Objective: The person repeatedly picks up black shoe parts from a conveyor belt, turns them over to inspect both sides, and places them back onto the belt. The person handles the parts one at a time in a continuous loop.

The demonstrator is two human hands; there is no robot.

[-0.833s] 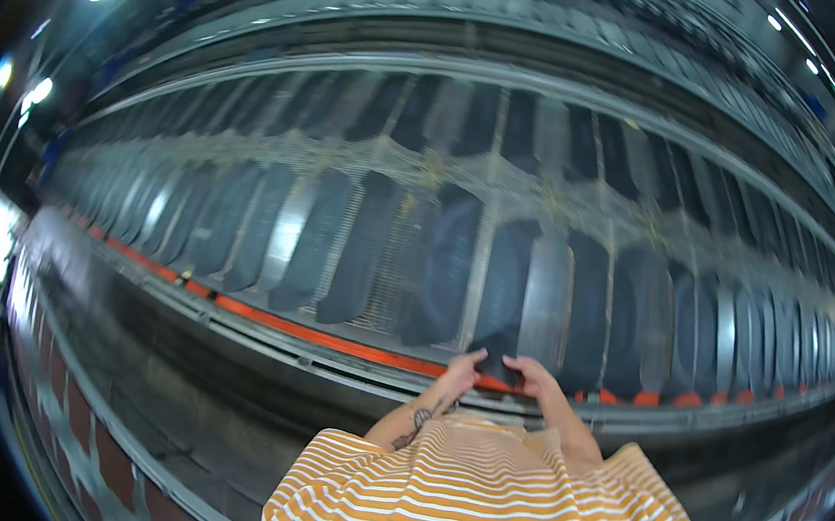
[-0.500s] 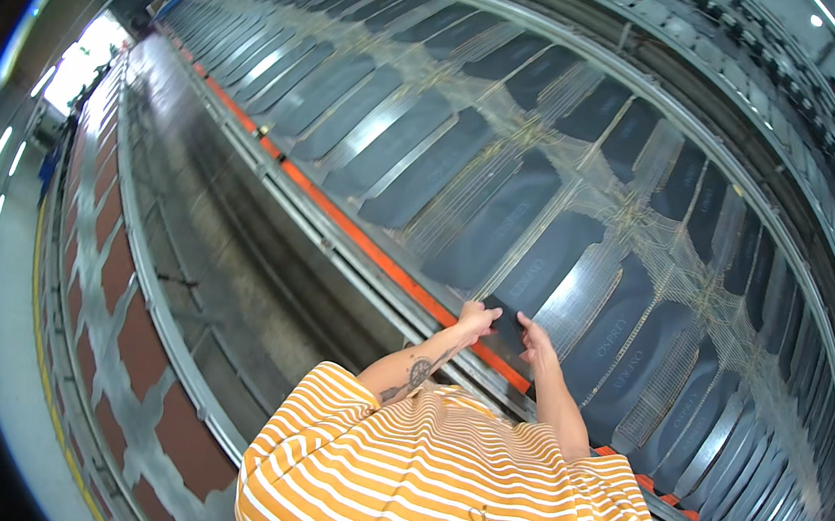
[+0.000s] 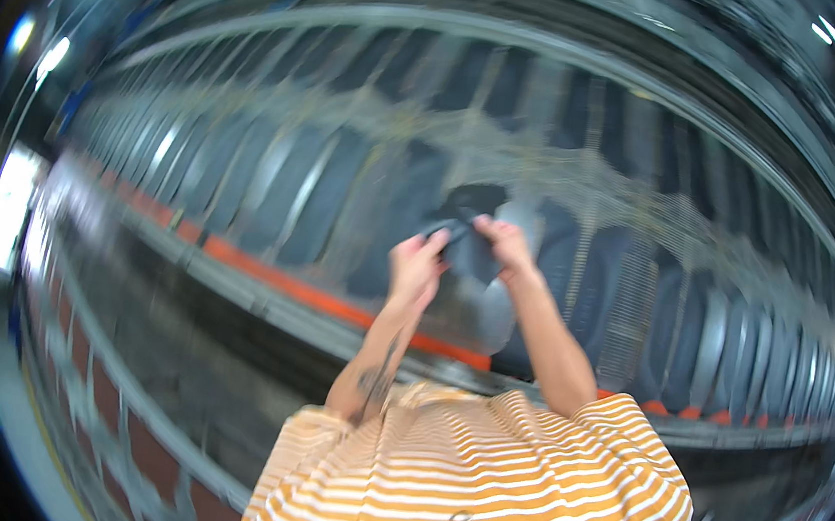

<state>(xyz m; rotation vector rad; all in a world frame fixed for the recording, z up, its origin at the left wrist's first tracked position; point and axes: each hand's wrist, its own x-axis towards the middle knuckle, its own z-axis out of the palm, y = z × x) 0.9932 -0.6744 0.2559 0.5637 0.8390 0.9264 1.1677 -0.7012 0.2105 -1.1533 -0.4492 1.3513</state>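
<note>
held sheet [image 3: 464,212]: near-black to slate grey | sheets in rows [image 3: 329,192]: dark blue-grey | edge strip [image 3: 279,285]: orange-red | mesh [image 3: 587,166]: pale grey with yellowish lines | shirt [image 3: 477,477]: mustard-orange and white stripes | forearm tattoo [image 3: 371,387]: dark grey | lower-left panels [image 3: 141,438]: red-brown, pale grey between

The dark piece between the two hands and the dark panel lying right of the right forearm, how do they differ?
The held piece is lifted and bent, while the panel lies flat. The left hand and right hand pinch the held piece; neither touches the panel. The panel looks long, the held piece bunched. Both are dark.
</note>
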